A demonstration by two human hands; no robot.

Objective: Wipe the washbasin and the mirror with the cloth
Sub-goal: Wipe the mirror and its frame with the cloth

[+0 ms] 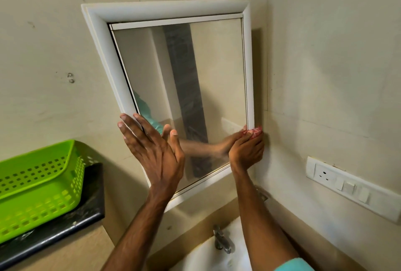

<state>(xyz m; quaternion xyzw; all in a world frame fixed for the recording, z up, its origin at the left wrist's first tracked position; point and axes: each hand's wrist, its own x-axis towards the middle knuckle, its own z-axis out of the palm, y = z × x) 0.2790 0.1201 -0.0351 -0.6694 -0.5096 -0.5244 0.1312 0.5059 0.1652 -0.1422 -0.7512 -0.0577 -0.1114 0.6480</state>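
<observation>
Sleeve (291, 266) cut off | cloth (257, 130) — mostly hidden in right hand (246, 151)

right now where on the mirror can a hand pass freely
Free: the mirror glass above both hands, up to the frame. Crowded: the lower strip, left hand at the left edge, right hand holding the cloth at the right edge.

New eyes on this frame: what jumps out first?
The white-framed mirror fills the centre, with both hands on its lower part: the left hand spread flat at the lower-left edge, the right hand pressing a red cloth into the lower-right corner. At far left, a bright green basket sits on a dark counter; the washbasin lies below.
</observation>
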